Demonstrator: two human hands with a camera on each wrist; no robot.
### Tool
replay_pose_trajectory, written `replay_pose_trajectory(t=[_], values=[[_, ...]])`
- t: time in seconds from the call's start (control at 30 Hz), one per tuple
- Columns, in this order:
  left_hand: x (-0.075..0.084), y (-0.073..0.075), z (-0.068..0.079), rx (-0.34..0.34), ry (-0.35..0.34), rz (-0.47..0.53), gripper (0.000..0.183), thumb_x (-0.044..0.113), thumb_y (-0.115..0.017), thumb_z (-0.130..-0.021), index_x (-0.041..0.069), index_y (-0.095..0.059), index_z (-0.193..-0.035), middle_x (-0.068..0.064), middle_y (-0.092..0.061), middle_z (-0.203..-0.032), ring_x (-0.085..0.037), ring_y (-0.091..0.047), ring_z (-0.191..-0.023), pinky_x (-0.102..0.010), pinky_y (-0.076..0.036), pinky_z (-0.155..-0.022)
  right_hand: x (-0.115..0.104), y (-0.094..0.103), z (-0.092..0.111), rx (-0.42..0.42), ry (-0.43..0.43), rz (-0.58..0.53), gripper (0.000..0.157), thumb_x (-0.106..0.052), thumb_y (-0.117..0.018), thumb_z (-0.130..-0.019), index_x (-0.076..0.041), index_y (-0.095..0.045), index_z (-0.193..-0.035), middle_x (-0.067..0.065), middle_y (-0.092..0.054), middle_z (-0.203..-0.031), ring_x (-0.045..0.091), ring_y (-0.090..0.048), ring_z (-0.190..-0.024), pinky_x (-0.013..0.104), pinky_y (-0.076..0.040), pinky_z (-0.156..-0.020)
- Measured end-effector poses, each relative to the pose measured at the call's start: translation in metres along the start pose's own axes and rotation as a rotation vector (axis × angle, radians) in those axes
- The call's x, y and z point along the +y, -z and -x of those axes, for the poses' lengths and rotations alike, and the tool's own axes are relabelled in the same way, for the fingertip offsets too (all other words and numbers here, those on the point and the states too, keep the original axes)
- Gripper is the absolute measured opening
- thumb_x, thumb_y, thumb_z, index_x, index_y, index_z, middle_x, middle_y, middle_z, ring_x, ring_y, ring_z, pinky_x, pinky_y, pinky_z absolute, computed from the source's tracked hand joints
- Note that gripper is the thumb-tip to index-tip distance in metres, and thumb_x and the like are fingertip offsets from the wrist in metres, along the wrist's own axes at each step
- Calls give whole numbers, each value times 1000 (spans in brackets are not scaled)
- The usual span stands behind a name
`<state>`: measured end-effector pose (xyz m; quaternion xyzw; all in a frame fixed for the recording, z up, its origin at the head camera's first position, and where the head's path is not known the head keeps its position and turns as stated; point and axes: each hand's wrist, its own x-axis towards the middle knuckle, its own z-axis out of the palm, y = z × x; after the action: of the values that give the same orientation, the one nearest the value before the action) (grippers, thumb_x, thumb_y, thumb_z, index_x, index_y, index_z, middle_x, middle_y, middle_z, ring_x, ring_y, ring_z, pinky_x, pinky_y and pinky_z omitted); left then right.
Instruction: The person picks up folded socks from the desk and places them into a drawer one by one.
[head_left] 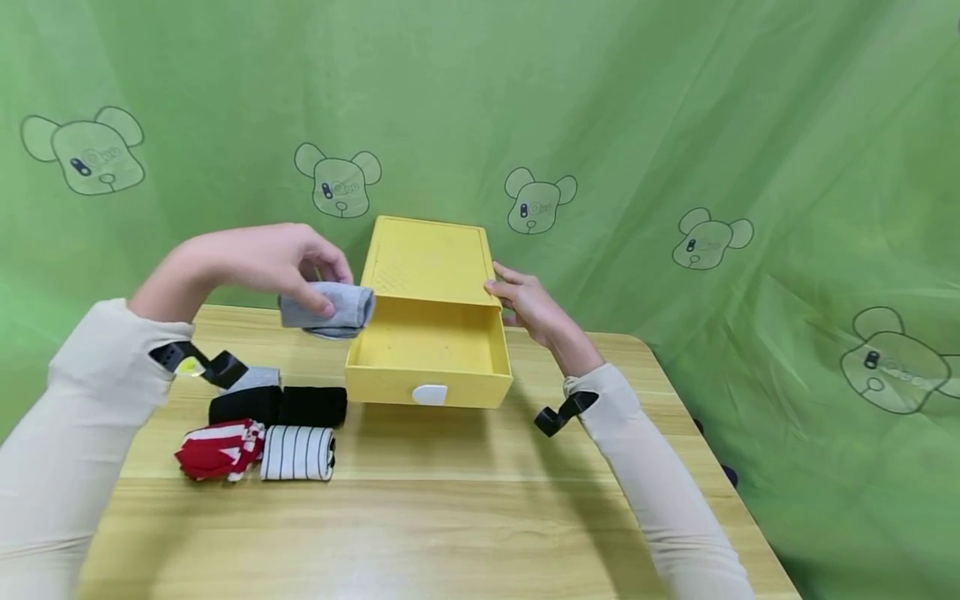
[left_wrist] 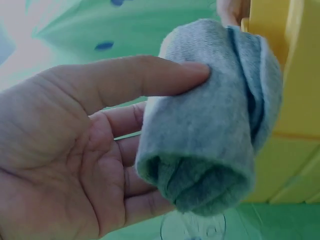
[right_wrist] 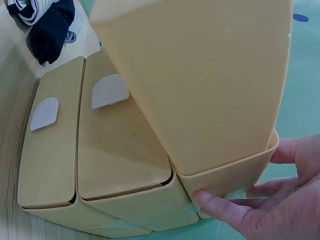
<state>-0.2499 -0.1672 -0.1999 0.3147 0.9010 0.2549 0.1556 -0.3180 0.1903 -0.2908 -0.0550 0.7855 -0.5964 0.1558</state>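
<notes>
My left hand (head_left: 281,262) pinches a rolled grey sock (head_left: 337,310) between thumb and fingers, just left of a yellow drawer cabinet (head_left: 431,260). In the left wrist view the thumb lies across the grey roll, whose folded end faces the camera. The cabinet's top drawer (head_left: 429,387) is pulled out, its bare floor showing. On the cabinet's right side, my right hand (head_left: 532,307) rests at the top edge, thumb on top and fingers against the side. Below, in the right wrist view, two pushed-in drawers (right_wrist: 125,150) show white handles.
Left of the cabinet on the wooden table (head_left: 420,533) lie more rolled socks: black ones (head_left: 313,407), a grey one (head_left: 257,377), a red-and-white one (head_left: 220,450) and a white striped one (head_left: 297,453). A green curtain (head_left: 637,125) with bear prints hangs behind.
</notes>
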Motion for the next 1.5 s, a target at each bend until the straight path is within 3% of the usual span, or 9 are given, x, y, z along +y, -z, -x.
replay_pose_trajectory(t=[0.27, 0.57, 0.97, 1.5], values=[[35, 1, -37, -7, -58, -58, 28, 14, -79, -85, 6, -71, -110, -8, -75, -106, -21, -68, -98, -35, -59, -85, 2, 1, -2, 2, 0, -5, 67, -25, -50, -108, -20, -14, -164, 9, -22, -170, 31, -32, -153, 55, -40, -117], [42, -11, -70, -50, -48, -136, 25, 12, -79, -82, 5, -71, -104, -8, -76, -100, -20, -69, -95, -34, -57, -85, 4, 0, -5, -5, -2, -4, 67, -25, -50, -108, -19, -13, -164, 10, -21, -170, 32, -31, -154, 56, -38, -118], [45, -28, -86, -100, 1, -254, 25, 13, -83, -78, 5, -73, -100, -12, -76, -103, -23, -70, -95, -31, -59, -77, 1, 1, -4, 1, 3, -11, 67, -25, -50, -108, -19, -14, -164, 10, -20, -170, 33, -32, -153, 56, -38, -118], [35, -50, -96, -151, 33, -263, 25, 11, -84, -82, 4, -74, -103, -10, -76, -102, -23, -68, -97, -35, -57, -83, 3, 1, -4, 0, 5, 2, 67, -26, -49, -108, -20, -15, -164, 9, -19, -171, 32, -31, -154, 56, -37, -119]])
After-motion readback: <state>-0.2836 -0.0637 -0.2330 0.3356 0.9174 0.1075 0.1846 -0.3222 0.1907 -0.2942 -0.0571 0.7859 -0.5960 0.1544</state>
